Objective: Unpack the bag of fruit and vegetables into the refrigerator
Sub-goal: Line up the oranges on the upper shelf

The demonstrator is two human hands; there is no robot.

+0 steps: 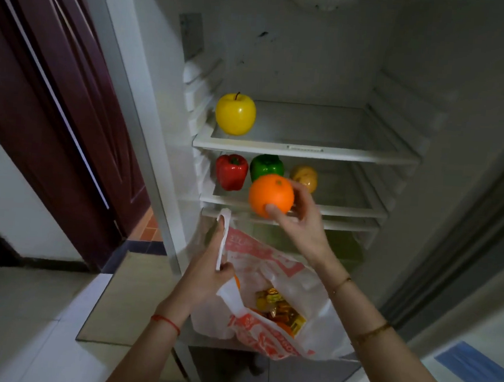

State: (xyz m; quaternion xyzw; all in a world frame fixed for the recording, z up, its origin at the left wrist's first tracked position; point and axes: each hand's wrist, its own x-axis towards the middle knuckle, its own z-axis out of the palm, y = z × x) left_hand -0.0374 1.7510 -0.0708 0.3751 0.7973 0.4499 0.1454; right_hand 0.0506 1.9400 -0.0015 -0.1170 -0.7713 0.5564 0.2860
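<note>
Orange [271, 194], gripped by the right hand [301, 225], hovering before the middle shelf [348, 211] of the refrigerator [434, 84]. Left hand [208, 273] is clenching the bag [282, 283] handle; the bag is holding what may be wrapped sweets.

Red print covers the plastic bag [269, 261] I hold at 6 o'clock; the characters are crumpled and blurred, and I can read none.
</note>
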